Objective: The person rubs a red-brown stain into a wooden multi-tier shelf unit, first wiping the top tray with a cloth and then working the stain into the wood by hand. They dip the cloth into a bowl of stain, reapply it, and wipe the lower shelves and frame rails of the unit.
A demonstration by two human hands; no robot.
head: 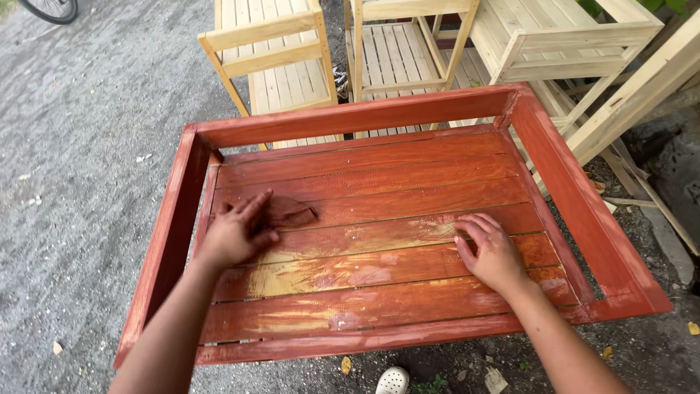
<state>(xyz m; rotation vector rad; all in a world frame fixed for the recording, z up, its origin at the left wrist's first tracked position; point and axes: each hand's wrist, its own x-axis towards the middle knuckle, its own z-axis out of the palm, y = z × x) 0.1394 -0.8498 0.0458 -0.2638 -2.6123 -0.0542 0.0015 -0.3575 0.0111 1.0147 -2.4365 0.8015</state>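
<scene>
- Head view: left hand (237, 232) presses a stain-soaked rag (288, 213) flat onto the slats of a red-stained wooden frame (364, 115); fingers spread over the rag, grip open, pressing rather than pinching.
- Right hand (492, 252) lies flat on a slat near the right rail, grip open, empty, bracing.
- Rag sits left of centre, on the slat above the pale patches (306, 277), which look thinly covered.
- Behind: unpainted wooden frames (273, 51) on gravel ground (80, 146); white shoe (394, 381) at bottom edge.
- Risk, judged: bracing palm on wet stain may smudge it; the rag, only pressed, may slip from under the fingers; uneven rubbing leaves blotches.
</scene>
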